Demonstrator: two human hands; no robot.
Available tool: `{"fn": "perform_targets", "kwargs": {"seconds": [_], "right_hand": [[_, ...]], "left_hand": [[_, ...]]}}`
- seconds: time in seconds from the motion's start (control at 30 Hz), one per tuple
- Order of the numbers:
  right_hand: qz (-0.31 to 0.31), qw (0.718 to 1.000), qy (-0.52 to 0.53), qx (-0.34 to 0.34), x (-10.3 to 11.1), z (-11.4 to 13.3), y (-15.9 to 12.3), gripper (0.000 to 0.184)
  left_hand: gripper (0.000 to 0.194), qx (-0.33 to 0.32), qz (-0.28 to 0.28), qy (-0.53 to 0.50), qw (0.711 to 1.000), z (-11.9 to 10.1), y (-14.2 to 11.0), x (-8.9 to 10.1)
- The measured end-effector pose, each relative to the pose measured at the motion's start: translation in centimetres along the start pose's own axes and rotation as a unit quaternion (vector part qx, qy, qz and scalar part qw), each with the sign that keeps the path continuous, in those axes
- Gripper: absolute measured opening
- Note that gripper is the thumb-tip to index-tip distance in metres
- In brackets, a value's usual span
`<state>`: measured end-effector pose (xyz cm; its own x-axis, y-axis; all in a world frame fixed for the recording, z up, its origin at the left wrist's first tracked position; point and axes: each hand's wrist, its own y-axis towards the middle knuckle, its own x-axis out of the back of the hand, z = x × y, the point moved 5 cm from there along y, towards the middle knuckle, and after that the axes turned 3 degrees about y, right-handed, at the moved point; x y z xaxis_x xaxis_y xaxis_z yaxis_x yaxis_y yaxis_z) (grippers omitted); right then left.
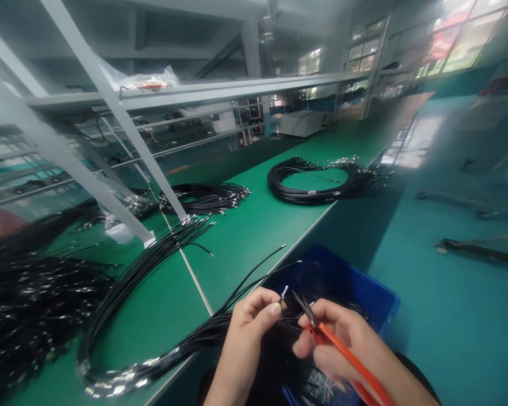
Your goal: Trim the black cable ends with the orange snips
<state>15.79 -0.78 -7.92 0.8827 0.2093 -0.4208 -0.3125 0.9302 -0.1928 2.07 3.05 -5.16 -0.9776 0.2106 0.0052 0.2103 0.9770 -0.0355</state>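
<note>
My left hand [254,321] pinches a black cable close to its pale, stripped-looking tip [284,292]. In my right hand [342,338] is a pair of pliers or cutters with orange handles [342,352]; its pointed metal jaws [305,307] sit just right of the cable tip, apart from it. From near my left hand a bundle of black cables [152,361] curves left over the green bench in a wide loop, bound with shiny wrap. Below my hands is a blue bin [375,299], partly covered by them, with small pieces inside.
Coiled black cables [305,194] lie at the bench's far right, with another coil [211,197] left of it. A heap of dark cables [38,310] covers the left. White shelf posts [139,146] rise from the green bench [232,242]. A blurred cart base [469,251] stands on the floor.
</note>
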Motion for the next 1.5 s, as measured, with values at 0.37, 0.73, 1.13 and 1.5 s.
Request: {"fn": "perform_targets", "kwargs": {"seconds": [0.37,0.73,1.13,1.5], "right_hand": [[0.104,0.985,0.120,-0.068,-0.6,-1.0,-0.2,0.026],[0.099,0.985,0.129,-0.065,-0.9,-0.6,-0.1,0.027],[0.047,0.990,-0.085,-0.106,-0.4,0.2,-0.3,0.016],[0.091,0.996,0.009,-0.004,1.6,-1.2,-1.0,0.043]], "left_hand": [[0.009,0.019,0.045,-0.057,0.997,0.5,0.0,-0.1],[0.009,0.001,0.046,-0.066,0.997,0.2,0.0,-0.4],[0.011,0.005,0.034,-0.038,0.999,0.4,0.2,-0.3],[0.010,-0.093,-0.012,0.168,0.981,-0.9,-0.7,-1.3]]}}
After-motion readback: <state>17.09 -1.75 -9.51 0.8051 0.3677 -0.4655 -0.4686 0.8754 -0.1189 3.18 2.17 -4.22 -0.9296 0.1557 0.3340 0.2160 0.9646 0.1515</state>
